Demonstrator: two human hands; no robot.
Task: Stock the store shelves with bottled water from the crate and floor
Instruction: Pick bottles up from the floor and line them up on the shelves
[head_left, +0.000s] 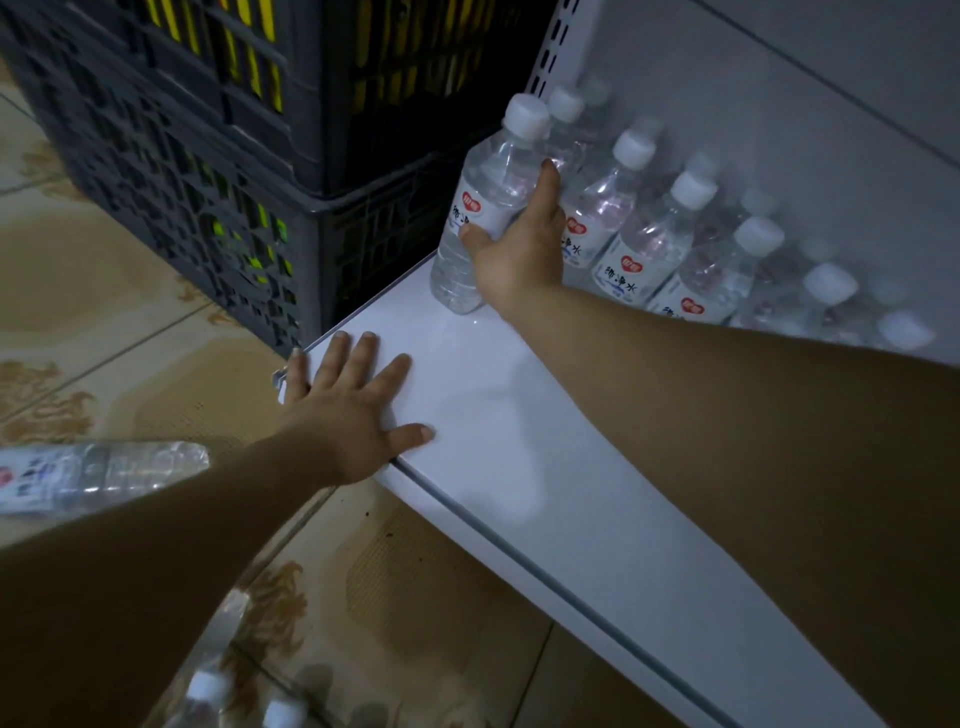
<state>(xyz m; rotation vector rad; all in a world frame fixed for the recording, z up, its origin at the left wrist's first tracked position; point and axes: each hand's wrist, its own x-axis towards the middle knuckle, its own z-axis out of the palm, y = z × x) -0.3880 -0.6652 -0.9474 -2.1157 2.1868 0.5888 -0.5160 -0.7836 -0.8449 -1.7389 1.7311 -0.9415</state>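
Observation:
My right hand (519, 249) grips a clear water bottle (480, 208) with a white cap and a red-marked label. The bottle stands upright at the left end of the white shelf (519, 415). Behind and to the right of it, several more bottles (649, 234) stand in rows against the shelf's back panel. My left hand (353, 400) rests flat, fingers spread, on the shelf's front left corner. One bottle (104, 475) lies on its side on the floor to the left. More bottles (218, 696) stand on the floor at the bottom.
Two dark grey plastic crates (182, 171) are stacked on the tiled floor left of the shelf, close to its end. The tan patterned floor (415, 582) runs below the shelf's front edge. A slotted upright (553, 47) rises at the shelf's back left.

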